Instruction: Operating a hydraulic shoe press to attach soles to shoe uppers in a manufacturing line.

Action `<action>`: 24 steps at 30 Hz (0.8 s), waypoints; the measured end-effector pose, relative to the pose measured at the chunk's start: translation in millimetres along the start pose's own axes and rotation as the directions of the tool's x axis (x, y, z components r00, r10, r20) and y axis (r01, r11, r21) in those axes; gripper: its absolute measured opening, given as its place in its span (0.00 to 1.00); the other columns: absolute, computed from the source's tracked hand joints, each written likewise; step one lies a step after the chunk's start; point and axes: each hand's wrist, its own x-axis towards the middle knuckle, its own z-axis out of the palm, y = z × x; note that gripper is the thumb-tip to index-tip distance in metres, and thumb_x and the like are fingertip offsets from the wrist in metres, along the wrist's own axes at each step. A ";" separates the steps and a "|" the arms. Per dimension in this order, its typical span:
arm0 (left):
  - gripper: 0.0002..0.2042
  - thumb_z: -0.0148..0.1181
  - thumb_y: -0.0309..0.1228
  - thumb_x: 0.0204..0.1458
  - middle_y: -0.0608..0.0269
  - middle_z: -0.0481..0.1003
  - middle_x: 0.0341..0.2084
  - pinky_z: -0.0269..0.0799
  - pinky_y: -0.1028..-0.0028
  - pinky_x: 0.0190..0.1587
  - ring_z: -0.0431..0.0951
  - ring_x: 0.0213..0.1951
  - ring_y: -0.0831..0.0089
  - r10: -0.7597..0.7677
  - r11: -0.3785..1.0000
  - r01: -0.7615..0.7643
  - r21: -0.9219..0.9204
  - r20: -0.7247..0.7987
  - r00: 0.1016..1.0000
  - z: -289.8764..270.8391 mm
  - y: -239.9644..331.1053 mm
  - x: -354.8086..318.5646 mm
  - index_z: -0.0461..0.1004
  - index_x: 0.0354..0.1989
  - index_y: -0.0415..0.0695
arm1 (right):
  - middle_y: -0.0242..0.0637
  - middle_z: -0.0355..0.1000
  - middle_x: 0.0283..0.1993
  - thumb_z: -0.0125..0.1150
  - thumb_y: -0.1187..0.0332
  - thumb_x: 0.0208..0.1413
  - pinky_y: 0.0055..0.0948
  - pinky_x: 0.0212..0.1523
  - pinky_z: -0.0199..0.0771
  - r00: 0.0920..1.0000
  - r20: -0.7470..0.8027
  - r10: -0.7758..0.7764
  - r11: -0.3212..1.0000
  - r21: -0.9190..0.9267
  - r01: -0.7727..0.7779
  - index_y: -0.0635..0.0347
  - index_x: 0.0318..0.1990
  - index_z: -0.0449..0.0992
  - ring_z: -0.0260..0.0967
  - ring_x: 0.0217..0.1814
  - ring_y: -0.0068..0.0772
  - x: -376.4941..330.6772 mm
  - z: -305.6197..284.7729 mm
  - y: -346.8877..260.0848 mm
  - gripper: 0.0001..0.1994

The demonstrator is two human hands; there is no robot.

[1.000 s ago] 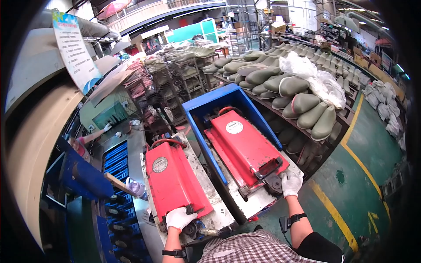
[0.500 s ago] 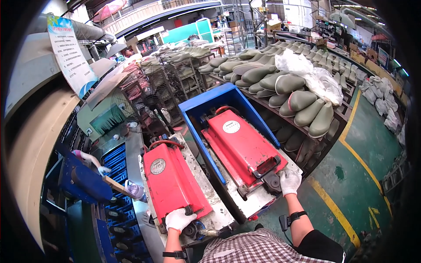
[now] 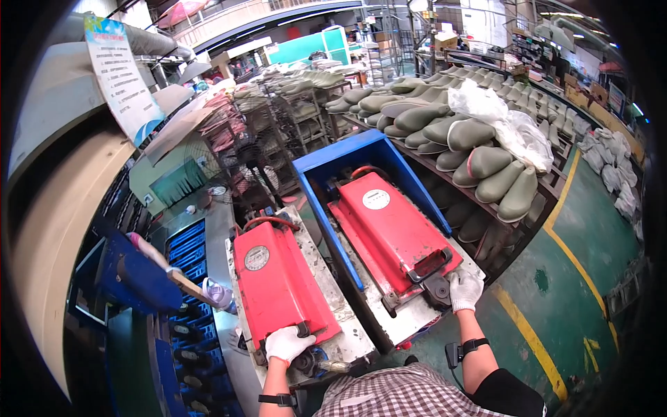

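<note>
Red mould lids: the gloved left hand [image 3: 287, 344] grips the left lid [image 3: 278, 281], the right hand [image 3: 464, 290] grips the right lid [image 3: 396, 229]'s handle. Each wears a round white label.

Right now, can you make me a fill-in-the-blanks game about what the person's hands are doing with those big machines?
1. Both hands wear ____ gloves.
2. The left hand rests on the near end of the left lid, whose colour is ____.
3. The right hand is on the black handle of the ____ lid.
4. Behind that lid stands a ____ wall.

Missing words: white; red; right; blue
</note>
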 end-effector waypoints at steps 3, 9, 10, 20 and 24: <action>0.31 0.65 0.65 0.42 0.47 0.85 0.35 0.80 0.58 0.46 0.86 0.42 0.51 0.025 0.999 -0.027 -0.028 -0.061 0.998 0.5 0.2 -1.2 0.88 0.37 0.48 | 0.43 0.83 0.34 0.66 0.60 0.54 0.47 0.46 0.75 1.000 -0.001 0.001 1.000 0.003 -0.001 0.54 0.33 0.86 0.80 0.39 0.49 0.2 -0.9 -0.8 0.09; 0.31 0.65 0.65 0.42 0.47 0.85 0.35 0.80 0.57 0.46 0.86 0.42 0.51 0.017 1.000 -0.017 -0.007 -0.056 0.998 2.4 -0.6 -0.1 0.88 0.37 0.48 | 0.45 0.82 0.32 0.66 0.59 0.54 0.48 0.43 0.74 0.999 -0.024 -0.024 1.000 -0.015 0.024 0.55 0.32 0.86 0.80 0.37 0.50 -0.8 2.8 1.5 0.10; 0.31 0.65 0.65 0.42 0.47 0.85 0.35 0.80 0.57 0.46 0.86 0.42 0.51 0.020 1.000 -0.020 -0.013 -0.058 0.998 1.9 -0.4 -0.3 0.87 0.37 0.48 | 0.45 0.81 0.31 0.66 0.59 0.54 0.49 0.42 0.73 1.000 -0.015 -0.012 1.000 -0.013 0.012 0.55 0.31 0.85 0.79 0.36 0.50 -0.3 3.1 1.5 0.10; 0.30 0.61 0.64 0.48 0.48 0.85 0.41 0.79 0.55 0.50 0.86 0.47 0.51 0.081 0.996 -0.081 0.025 -0.004 0.997 -1.1 -0.1 -1.2 0.87 0.41 0.50 | 0.45 0.82 0.34 0.66 0.59 0.55 0.50 0.44 0.74 0.978 -0.174 -0.112 0.994 -0.015 0.111 0.55 0.31 0.85 0.79 0.39 0.52 -4.5 5.3 5.4 0.10; 0.29 0.61 0.64 0.50 0.47 0.84 0.38 0.79 0.53 0.47 0.86 0.43 0.50 0.146 0.988 -0.149 -0.043 -0.065 0.987 4.0 -8.3 -2.2 0.85 0.40 0.48 | 0.47 0.83 0.51 0.67 0.60 0.59 0.43 0.57 0.78 0.925 0.166 0.343 0.854 0.354 -0.380 0.58 0.50 0.86 0.80 0.51 0.47 3.5 2.3 5.9 0.16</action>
